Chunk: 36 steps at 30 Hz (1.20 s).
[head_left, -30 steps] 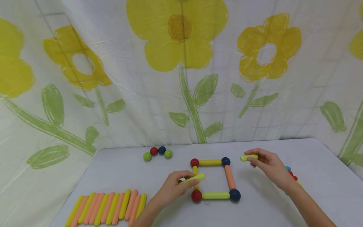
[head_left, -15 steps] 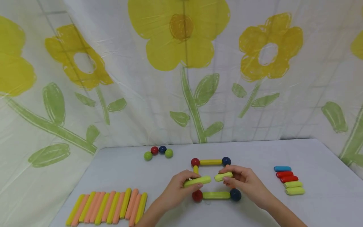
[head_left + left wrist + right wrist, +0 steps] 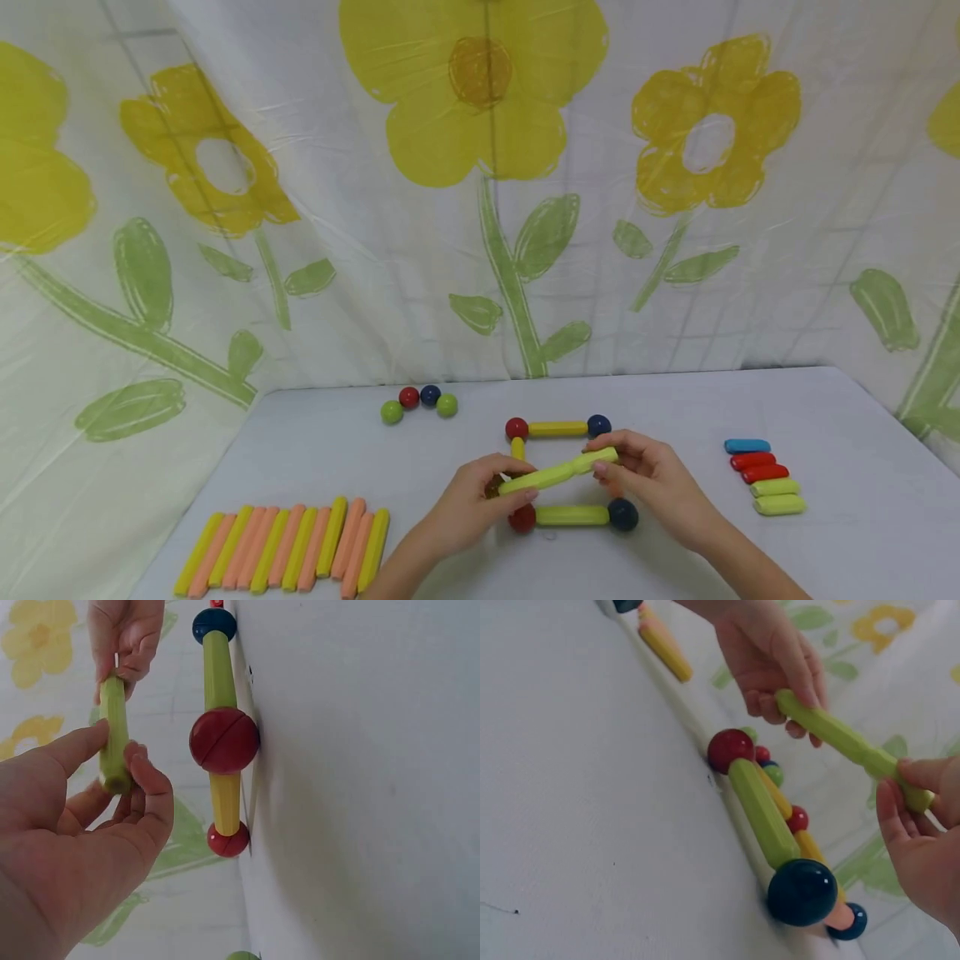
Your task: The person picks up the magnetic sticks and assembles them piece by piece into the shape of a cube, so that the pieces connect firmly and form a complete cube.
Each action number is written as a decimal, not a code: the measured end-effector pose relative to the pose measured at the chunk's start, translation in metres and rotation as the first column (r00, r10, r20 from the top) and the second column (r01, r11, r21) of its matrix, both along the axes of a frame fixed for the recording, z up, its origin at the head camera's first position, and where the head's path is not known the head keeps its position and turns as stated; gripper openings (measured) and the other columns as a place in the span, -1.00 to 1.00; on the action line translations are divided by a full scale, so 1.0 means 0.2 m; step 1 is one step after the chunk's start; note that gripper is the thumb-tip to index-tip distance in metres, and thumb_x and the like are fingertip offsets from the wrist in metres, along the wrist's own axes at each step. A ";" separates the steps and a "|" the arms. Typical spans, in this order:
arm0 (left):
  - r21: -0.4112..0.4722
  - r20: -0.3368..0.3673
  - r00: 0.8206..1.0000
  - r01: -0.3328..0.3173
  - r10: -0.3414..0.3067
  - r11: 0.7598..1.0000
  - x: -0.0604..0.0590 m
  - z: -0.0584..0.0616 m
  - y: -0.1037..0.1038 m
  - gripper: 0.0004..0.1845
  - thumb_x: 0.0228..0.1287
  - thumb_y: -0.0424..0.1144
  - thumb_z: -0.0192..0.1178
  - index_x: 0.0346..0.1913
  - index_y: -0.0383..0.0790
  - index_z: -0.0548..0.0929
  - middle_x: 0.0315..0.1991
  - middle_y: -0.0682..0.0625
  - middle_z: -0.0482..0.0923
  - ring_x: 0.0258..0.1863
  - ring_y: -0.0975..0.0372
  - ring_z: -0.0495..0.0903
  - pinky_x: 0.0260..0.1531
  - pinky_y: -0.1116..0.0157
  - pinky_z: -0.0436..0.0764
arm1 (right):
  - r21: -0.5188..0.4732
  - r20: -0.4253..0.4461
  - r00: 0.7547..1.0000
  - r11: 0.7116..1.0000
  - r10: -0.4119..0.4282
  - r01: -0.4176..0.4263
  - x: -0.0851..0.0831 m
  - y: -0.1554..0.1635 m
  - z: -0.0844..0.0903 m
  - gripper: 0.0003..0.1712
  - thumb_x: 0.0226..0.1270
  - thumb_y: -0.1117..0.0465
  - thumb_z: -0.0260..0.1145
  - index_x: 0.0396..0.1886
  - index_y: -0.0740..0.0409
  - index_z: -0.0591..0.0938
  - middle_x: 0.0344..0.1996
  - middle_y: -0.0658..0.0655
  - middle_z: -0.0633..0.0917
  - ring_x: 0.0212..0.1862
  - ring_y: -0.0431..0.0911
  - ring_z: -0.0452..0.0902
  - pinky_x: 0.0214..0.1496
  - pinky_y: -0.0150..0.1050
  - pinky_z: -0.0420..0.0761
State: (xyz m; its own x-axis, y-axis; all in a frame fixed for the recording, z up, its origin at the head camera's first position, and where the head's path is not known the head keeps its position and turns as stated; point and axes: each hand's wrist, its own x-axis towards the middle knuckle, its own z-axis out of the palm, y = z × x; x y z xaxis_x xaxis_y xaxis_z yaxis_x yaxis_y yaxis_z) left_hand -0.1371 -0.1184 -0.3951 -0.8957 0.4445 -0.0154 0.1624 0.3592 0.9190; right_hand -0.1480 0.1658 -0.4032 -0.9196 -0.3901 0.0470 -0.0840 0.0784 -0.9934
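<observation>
Above a square of sticks and balls, my left hand (image 3: 468, 504) pinches a longer light green stick (image 3: 536, 479) between thumb and fingers. My right hand (image 3: 656, 483) pinches a shorter light green stick (image 3: 597, 459). The two sticks meet end to end in one slightly tilted line, also seen in the right wrist view. Below them lies the square: a red ball (image 3: 522, 518) and a dark blue ball (image 3: 622, 514) join a light green stick (image 3: 572, 516) at the near side, and a yellow stick (image 3: 558, 428) forms the far side. My hands partly hide its left and right sides.
A row of yellow and orange sticks (image 3: 285, 550) lies at the left of the table. Several balls (image 3: 408, 397) sit at the back. On the right are short pieces: a blue one (image 3: 747, 446), red ones (image 3: 765, 473) and light green ones (image 3: 780, 505). A flowered curtain (image 3: 420, 275) hangs behind.
My right hand has come left and down with the short stick, uncovering the short pieces on the right. The gap between the two held sticks has closed; their ends now meet.
</observation>
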 end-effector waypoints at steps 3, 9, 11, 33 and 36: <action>-0.002 0.010 1.000 0.006 -0.006 1.000 -0.01 -0.01 -0.02 -0.71 0.47 -0.26 0.35 0.14 -0.31 0.74 -0.11 0.00 0.71 -0.30 0.29 0.57 -0.31 0.47 0.55 | -0.005 0.022 0.997 0.997 -0.071 0.071 -0.02 0.01 0.00 -0.49 0.58 0.23 0.33 0.32 0.49 0.49 0.07 0.14 0.72 -0.02 -0.19 0.70 0.05 -0.35 0.73; -0.010 0.046 0.999 0.027 -0.027 1.000 -0.03 -0.03 -0.04 -0.77 0.41 -0.34 0.38 0.06 -0.34 0.77 -0.14 -0.02 0.72 -0.30 0.28 0.63 -0.31 0.49 0.61 | 0.001 0.055 0.989 0.990 -0.138 0.138 -0.05 0.04 -0.02 -0.50 0.61 0.24 0.29 0.35 0.49 0.46 0.09 0.18 0.73 -0.01 -0.20 0.72 0.08 -0.32 0.73; -0.018 0.060 0.998 0.024 -0.023 1.000 -0.03 -0.03 -0.04 -0.76 0.37 -0.37 0.41 0.05 -0.33 0.77 -0.12 -0.04 0.72 -0.28 0.27 0.63 -0.32 0.47 0.63 | -0.003 0.060 0.989 0.991 -0.136 0.137 -0.06 0.04 -0.03 -0.51 0.61 0.25 0.28 0.34 0.48 0.47 0.09 0.19 0.73 -0.01 -0.20 0.72 0.08 -0.33 0.72; -0.135 0.099 0.995 -0.014 0.028 0.991 -0.04 -0.08 -0.03 -0.72 0.22 -0.32 0.56 -0.01 -0.18 0.82 -0.24 0.07 0.62 -0.22 0.23 0.62 -0.19 0.41 0.67 | -0.004 0.055 0.990 0.991 -0.132 0.132 -0.14 0.03 -0.07 -0.44 0.64 0.24 0.24 0.46 0.43 0.37 0.01 0.17 0.74 -0.04 -0.17 0.72 0.09 -0.35 0.72; -0.132 0.097 0.995 -0.007 0.020 0.991 -0.04 -0.08 -0.03 -0.73 0.23 -0.34 0.55 -0.01 -0.19 0.82 -0.23 0.05 0.63 -0.22 0.22 0.63 -0.17 0.38 0.69 | 0.034 -0.011 0.989 0.988 -0.147 0.147 -0.16 0.01 -0.06 -0.49 0.64 0.27 0.23 0.40 0.50 0.42 0.02 0.24 0.74 -0.05 -0.17 0.72 0.05 -0.37 0.72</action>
State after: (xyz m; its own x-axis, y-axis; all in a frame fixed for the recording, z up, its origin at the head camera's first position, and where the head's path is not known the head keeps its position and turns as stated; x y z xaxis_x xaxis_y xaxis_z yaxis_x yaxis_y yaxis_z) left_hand -0.1460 -0.1239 -0.4107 -0.8927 0.4209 -0.1609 0.0681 0.4791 0.8751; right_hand -0.1797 0.1674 -0.4153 -0.9667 -0.2519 0.0441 -0.0776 0.1250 -0.9891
